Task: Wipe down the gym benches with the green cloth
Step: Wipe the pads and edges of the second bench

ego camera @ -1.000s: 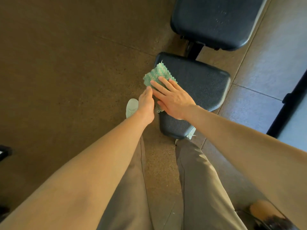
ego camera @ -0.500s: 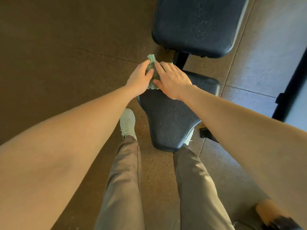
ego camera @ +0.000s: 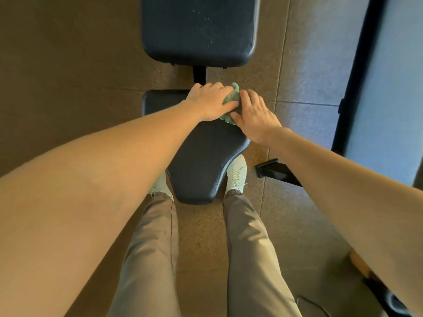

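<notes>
A black padded bench seat (ego camera: 201, 161) lies straight ahead between my feet, with the larger back pad (ego camera: 199, 30) beyond it across a narrow gap. The green cloth (ego camera: 231, 104) is bunched at the seat's far right end. My left hand (ego camera: 210, 101) lies over the cloth's left side with its fingers curled onto it. My right hand (ego camera: 254, 115) presses on the cloth's right side, thumb against its near edge. Most of the cloth is hidden under both hands.
The bench's black post (ego camera: 199, 75) joins the two pads. A black bench foot (ego camera: 274, 171) sticks out on the floor to the right. A black frame bar (ego camera: 352, 76) runs along the right side. My white shoes (ego camera: 237, 175) flank the seat on brown rubber flooring.
Both hands have slid the cloth from the seat's left side across its far end to the right. The view has swung so the bench now lies straight ahead.
</notes>
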